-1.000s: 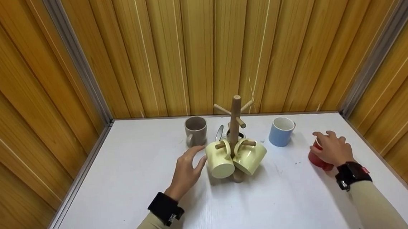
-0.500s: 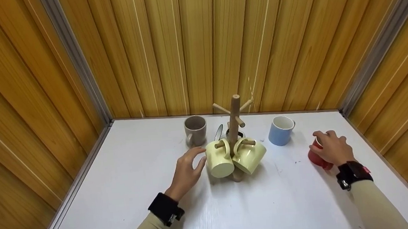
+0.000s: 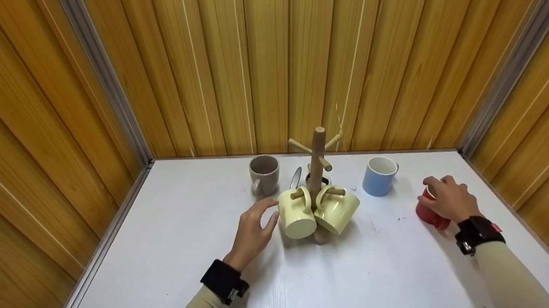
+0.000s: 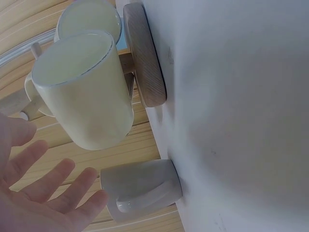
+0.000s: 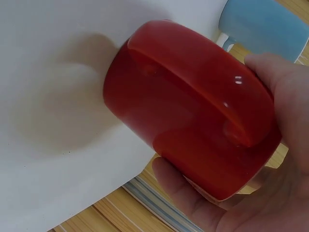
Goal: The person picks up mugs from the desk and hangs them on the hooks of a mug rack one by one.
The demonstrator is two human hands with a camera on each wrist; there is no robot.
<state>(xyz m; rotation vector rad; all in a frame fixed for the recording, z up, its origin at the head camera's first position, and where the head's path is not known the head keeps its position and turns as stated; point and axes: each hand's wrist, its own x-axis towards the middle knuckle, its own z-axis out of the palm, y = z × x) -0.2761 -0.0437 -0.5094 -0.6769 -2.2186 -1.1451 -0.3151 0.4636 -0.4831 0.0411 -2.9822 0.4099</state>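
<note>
A wooden mug tree (image 3: 317,168) stands on the table with two pale yellow mugs hung by their handles on its lower pegs. Beside the left yellow mug (image 3: 296,215) is my left hand (image 3: 252,230), fingers spread. In the left wrist view a gap shows between those fingers (image 4: 58,179) and the mug. At the right my right hand (image 3: 451,201) holds a red mug (image 3: 426,213) from above, near its rim. The right wrist view shows the thumb and fingers on opposite sides of the red mug (image 5: 193,106), its handle facing the camera.
Upright behind the tree's left side is a grey-brown mug (image 3: 265,176). A blue mug (image 3: 378,179) stands at the back right. Behind the post sits a partly hidden dark-rimmed item (image 3: 324,181) with a shiny oval piece (image 3: 296,177). Wood-panel walls (image 3: 268,67) enclose the table.
The view shifts very slightly. Both hands and all the mugs stay where they were.
</note>
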